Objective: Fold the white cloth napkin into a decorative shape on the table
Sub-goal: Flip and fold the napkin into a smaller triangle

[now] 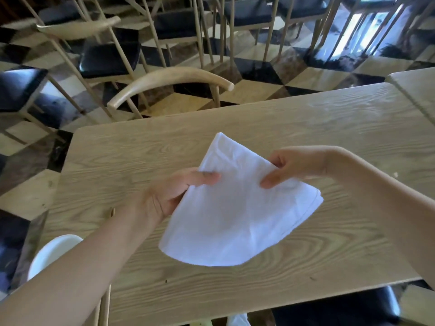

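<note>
Napkin (237,208) held betw. both hands, long axis running far-left to near-right. L hand (169,191) pinching left edge, R hand (296,165) pinching right edge; equally near.

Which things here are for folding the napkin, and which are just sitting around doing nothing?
For the folding:
- white napkin, already folded over
- left hand, pinching the napkin's left edge
- right hand, pinching its right edge
- wooden table underneath

Just sitting around:
- curved-back chair behind the table
- more chairs with black seats farther back
- second table on the right
</note>
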`<state>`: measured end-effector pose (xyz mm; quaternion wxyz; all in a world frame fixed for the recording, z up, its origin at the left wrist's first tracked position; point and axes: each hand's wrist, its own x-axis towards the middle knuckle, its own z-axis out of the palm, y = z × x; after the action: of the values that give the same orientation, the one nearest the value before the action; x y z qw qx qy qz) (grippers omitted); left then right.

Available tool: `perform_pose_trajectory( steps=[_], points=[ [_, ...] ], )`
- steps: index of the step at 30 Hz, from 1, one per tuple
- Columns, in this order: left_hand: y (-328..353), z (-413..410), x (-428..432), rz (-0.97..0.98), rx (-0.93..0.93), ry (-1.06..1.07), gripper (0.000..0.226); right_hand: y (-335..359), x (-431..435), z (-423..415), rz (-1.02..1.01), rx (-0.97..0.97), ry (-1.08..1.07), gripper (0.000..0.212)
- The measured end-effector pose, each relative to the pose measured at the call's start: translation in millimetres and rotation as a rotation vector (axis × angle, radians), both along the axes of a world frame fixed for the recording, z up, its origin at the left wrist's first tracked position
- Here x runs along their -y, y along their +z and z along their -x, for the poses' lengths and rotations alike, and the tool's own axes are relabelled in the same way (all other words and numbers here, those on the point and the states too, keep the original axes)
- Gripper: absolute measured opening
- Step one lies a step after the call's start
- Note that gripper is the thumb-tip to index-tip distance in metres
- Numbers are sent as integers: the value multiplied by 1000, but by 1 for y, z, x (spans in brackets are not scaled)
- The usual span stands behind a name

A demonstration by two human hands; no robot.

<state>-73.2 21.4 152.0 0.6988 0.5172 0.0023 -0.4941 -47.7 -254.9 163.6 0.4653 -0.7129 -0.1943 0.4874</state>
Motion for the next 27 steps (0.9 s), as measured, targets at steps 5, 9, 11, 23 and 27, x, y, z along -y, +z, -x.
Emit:
perform_pose_trajectory(
  steps=[5,9,11,23,27],
  points=[
    [-72,-34,-6,-209,-54,17,29,-75,-20,-24,113,-55,-86,15],
    [-113,-78,-12,-296,-40,33,34,-112,-31,-61,280,80,-153,19],
    [-127,-98,-13,-340,-1,22,32,-127,-33,-79,296,109,-182,20],
    [-133,-81,-30,-680,330,198,24,-156,-22,-58,314,577,-367,24],
    [-129,-34,-44,-737,311,182,30,-158,-1,-38,340,550,-414,32]
  ],
)
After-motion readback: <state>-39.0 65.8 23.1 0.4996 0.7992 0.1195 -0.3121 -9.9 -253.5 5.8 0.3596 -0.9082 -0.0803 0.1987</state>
